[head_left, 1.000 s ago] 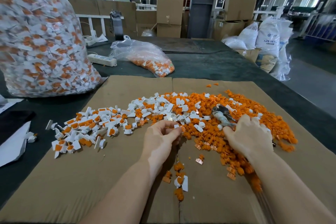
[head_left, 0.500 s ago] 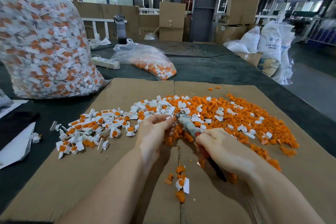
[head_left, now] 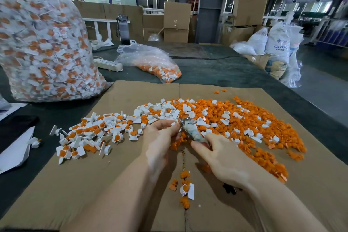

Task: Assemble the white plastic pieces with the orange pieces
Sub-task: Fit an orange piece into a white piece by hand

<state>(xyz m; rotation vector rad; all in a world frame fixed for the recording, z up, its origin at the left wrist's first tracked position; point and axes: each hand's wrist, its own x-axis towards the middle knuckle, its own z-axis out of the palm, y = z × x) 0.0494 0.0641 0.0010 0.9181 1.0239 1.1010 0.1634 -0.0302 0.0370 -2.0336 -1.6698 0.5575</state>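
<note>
Left hand (head_left: 160,137): pinches a white piece (head_left: 173,124), likely, at pile's near edge.
Right hand (head_left: 224,158): grips tool (head_left: 192,131).
Cardboard (head_left: 113,184): bare nearer than orange pile (head_left: 244,118).
Big bag (head_left: 43,43): far left.

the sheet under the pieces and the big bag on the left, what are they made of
The sheet looks like plain brown corrugated cardboard: matte, with a fold seam down its middle. The big bag appears to be thin clear plastic film: glossy and wrinkled, with the white and orange pieces showing through it.
</note>
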